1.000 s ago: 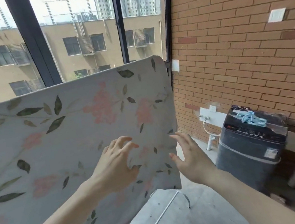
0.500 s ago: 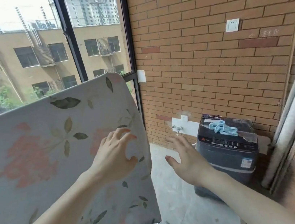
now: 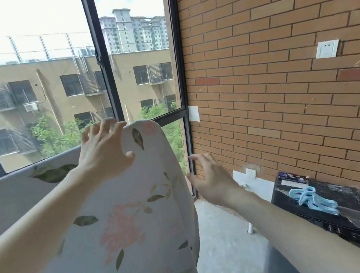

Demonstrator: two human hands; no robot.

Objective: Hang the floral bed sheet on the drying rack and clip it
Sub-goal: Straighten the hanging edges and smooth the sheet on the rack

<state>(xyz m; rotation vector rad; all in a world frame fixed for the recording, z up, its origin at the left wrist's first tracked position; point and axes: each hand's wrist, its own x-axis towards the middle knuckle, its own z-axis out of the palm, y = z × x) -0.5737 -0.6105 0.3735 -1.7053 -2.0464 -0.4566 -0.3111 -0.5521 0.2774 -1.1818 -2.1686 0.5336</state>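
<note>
The floral bed sheet hangs draped in front of the person, filling the lower left, its top corner rising before the window. The left hand lies on that upper edge, fingers spread; whether they actually pinch cloth is hard to tell. The right hand hovers just beside the sheet's right edge, fingers relaxed, holding nothing. Farther right, pale blue clips rest on a dark washing machine against the brick wall.

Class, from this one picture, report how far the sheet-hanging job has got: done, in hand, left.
Done: the floral bed sheet already hangs draped over a line. In hand: the left hand spreads open at its top corner; the right hand hovers open beside it. Left: clipping; the blue clips lie on the washing machine.
</note>
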